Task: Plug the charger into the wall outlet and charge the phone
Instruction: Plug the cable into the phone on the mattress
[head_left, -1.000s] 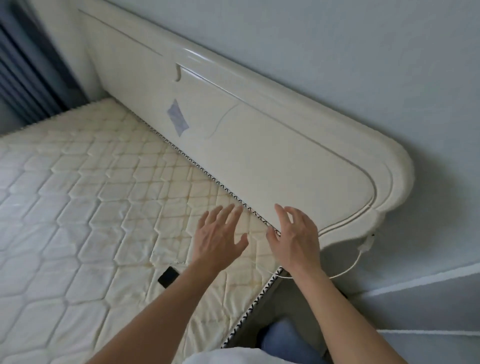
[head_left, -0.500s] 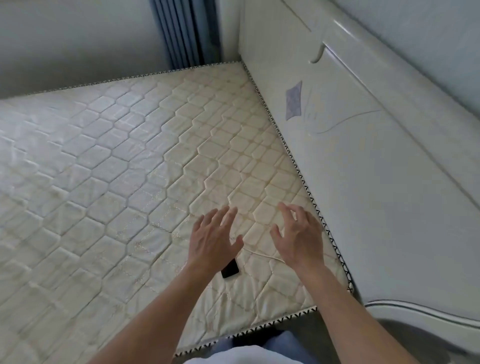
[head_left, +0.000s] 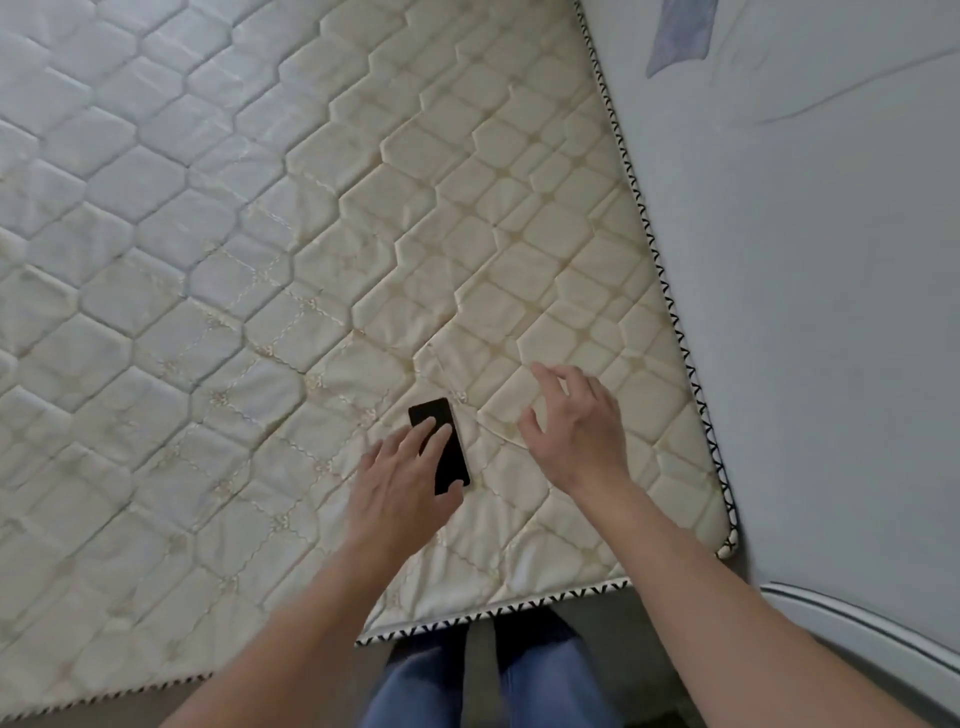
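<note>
A black phone lies flat on the quilted mattress near its front right corner. My left hand is over the phone's left side, fingers spread, fingertips on its screen and thumb by its lower end. My right hand hovers just right of the phone, fingers apart, holding nothing. A thin white cable shows as a short curve on the mattress between the two hands. No outlet or charger plug is in view.
The pale headboard rises along the mattress's right edge, with a curved end at the lower right. The mattress's front edge with black-and-white piping is close to my legs in blue jeans.
My view has tilted down onto the mattress. Both hands have come lower, and my left hand now rests on the phone, which lay partly under it before.
</note>
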